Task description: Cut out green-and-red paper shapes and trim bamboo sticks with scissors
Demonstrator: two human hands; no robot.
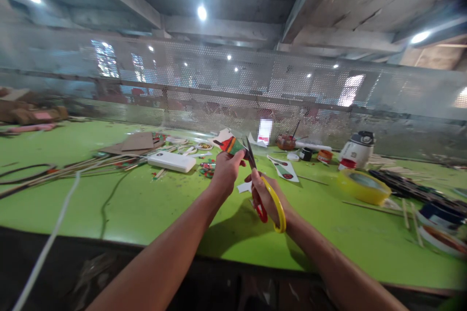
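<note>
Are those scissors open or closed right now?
Open: the scissors' dark blades spread in a V around the edge of the coloured paper piece held by the left hand.

No readable text or labels anywhere

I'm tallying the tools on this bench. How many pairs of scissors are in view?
1. The scissors, with yellow and red handles, are in the right hand, blades up at the coloured paper piece held by the left hand. Others may be hidden in the clutter.
</note>
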